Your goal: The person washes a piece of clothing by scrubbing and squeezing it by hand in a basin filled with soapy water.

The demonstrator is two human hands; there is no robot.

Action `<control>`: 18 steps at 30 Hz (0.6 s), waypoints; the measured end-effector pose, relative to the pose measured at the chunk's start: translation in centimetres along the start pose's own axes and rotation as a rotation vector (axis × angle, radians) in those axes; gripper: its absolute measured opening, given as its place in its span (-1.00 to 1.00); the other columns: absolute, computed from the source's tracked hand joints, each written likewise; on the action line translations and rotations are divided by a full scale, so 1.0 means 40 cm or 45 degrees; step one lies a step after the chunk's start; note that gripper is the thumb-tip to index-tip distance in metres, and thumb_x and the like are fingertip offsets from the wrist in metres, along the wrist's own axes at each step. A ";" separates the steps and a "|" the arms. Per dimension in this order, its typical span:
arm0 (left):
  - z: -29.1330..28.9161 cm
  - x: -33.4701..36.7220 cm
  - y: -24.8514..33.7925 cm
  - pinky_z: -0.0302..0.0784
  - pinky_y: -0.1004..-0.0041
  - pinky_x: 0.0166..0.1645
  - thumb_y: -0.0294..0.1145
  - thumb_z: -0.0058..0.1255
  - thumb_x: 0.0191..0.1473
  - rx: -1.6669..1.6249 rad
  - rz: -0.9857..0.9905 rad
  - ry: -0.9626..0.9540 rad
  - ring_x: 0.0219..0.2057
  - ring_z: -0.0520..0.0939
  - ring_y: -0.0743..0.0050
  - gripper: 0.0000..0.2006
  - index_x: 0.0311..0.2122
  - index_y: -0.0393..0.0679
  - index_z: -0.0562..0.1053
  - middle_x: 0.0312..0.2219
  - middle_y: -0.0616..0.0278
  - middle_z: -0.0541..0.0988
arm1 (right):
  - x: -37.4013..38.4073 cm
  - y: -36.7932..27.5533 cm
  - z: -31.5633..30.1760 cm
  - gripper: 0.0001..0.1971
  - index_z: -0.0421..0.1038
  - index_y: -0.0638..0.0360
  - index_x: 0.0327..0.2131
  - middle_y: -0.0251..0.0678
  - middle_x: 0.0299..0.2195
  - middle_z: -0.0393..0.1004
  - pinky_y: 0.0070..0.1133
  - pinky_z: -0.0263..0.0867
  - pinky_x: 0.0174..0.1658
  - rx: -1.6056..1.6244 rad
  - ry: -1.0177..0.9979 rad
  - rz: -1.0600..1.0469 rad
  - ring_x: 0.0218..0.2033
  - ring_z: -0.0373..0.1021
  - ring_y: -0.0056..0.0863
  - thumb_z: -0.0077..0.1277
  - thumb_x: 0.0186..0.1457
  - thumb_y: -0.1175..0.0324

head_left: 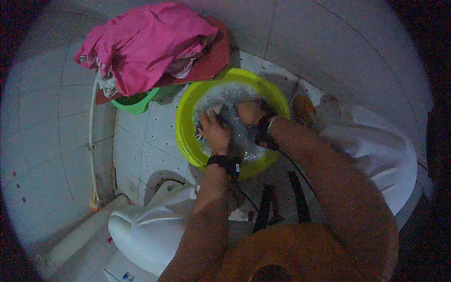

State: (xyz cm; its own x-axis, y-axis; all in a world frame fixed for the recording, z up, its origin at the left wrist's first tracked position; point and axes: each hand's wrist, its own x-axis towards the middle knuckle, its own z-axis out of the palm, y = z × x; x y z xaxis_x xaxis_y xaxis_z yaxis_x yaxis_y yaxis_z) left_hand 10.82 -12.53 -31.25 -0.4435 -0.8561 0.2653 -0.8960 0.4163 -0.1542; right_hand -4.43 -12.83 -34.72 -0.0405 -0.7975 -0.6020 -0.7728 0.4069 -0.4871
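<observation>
A yellow-green basin stands on the floor before me, with foamy water and a wet grey cloth in it. My left hand is down in the basin on its left side, fingers bent over the cloth. Beside it, farther to the right, my right hand is closed on the same cloth, its fingertips partly hidden in the foam. Both wrists wear dark bands with cables running off them. How much cloth lies under the water cannot be made out.
Pink fabric lies heaped on a red stool or board at the far left. A green basin sits below it. A pale pipe runs down the tiled left wall. Brown stains mark the corner right of the basin.
</observation>
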 end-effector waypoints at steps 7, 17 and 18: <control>0.000 0.006 -0.040 0.35 0.29 -0.41 0.24 -0.28 -0.13 -1.902 -1.640 -1.130 -0.52 0.42 0.18 -0.39 -0.23 -0.16 0.32 -0.55 0.12 0.42 | -0.071 -0.079 -0.196 -0.61 0.29 0.28 -0.20 -0.29 -0.31 0.39 -0.60 0.16 -0.16 1.354 -0.361 -0.465 -0.27 0.31 -0.43 0.00 -0.20 0.39; -0.050 0.098 -0.030 0.28 0.24 -0.05 0.35 -0.43 -0.15 -3.270 -1.510 -0.330 -0.13 0.36 0.19 -0.28 -0.03 -0.04 0.20 -0.11 0.16 0.32 | -0.202 -0.122 -0.330 -0.58 0.30 0.30 -0.21 -0.35 -0.30 0.38 -0.65 0.16 -0.17 1.059 -0.715 -0.690 -0.28 0.28 -0.60 0.03 -0.27 0.45; -0.039 0.095 -0.041 0.22 0.18 -0.02 0.25 -0.32 -0.13 -3.444 -1.470 -0.191 -0.12 0.35 0.17 -0.36 -0.07 -0.06 0.25 -0.13 0.19 0.34 | -0.210 -0.115 -0.331 -0.54 0.28 0.27 -0.18 -0.34 -0.24 0.35 -0.63 0.16 -0.15 1.181 -0.771 -0.613 -0.25 0.27 -0.56 0.05 -0.28 0.42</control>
State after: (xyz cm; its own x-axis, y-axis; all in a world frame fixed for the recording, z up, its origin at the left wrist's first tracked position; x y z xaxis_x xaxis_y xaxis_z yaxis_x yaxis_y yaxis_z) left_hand 10.56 -15.98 -28.51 -0.3049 -0.8057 -0.5078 0.7958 -0.5085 0.3288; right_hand -8.92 -13.92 -19.04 0.6218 -0.7182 -0.3122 0.1317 0.4889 -0.8624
